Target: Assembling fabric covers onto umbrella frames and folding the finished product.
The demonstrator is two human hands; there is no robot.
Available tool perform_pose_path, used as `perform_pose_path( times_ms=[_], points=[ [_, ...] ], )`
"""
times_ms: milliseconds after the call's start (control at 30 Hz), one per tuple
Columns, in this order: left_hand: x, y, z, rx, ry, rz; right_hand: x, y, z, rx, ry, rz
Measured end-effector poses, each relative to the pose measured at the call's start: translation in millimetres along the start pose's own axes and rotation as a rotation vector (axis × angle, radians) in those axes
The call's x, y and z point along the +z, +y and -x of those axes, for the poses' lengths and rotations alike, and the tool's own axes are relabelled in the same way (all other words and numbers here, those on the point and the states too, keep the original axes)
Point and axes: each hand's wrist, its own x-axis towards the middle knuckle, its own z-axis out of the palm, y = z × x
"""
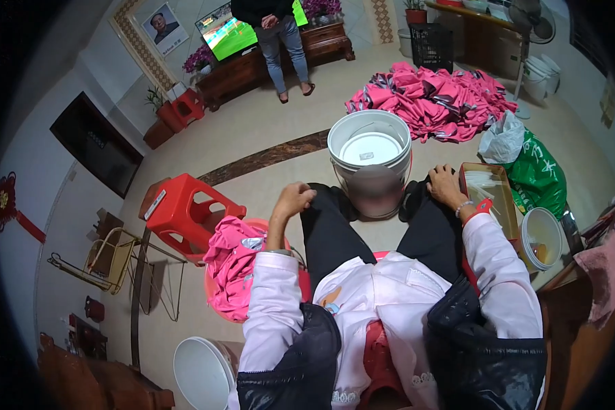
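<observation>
My left hand [295,199] rests beside my left knee, its fingers curled in with nothing showing in them. My right hand [445,184] lies on my right knee with fingers stretched over it and a bracelet at the wrist. Between my knees stands a white bucket [369,121], with a blurred patch on its front. Pink fabric pieces [234,270] fill a red tub by my left forearm. To the right of my right hand sits a cardboard box [509,213] with thin white strips inside. A red handle-like piece [484,205] shows beside my right wrist.
A big pile of pink fabric [437,99] lies on the floor ahead. Red stools [184,205] stand left, a white bucket [201,372] lower left. At right are a green bag [540,174] and another bucket [541,239]. A person [273,34] stands by a television.
</observation>
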Motion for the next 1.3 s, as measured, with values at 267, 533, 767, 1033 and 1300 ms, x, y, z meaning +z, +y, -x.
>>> perform_pose_path(
  times_ms=[267,533,767,1033,1300],
  points=[
    [-99.7,-79.4,56.2,-0.123,0.133,-0.325,0.5,5.2,2.0,-0.019,-0.014,0.021],
    [-143.6,-149.3,149.5,-0.392,0.16,-0.079,3.2,9.0,2.3,-0.039,0.026,0.04],
    [-130.0,-191.8,205.3,-0.501,0.308,0.245,2.5,7.1,-1.3,-0.06,0.011,0.018],
    [-110.0,-196.0,192.4,-0.392,0.328,0.442,3.6,28.3,-9.1,-0.056,-0.076,0.149],
    [-86.9,-212.0,183.4,-0.386,0.69,0.398,9.6,26.9,-13.5,-0.106,-0.112,0.163]
  ],
)
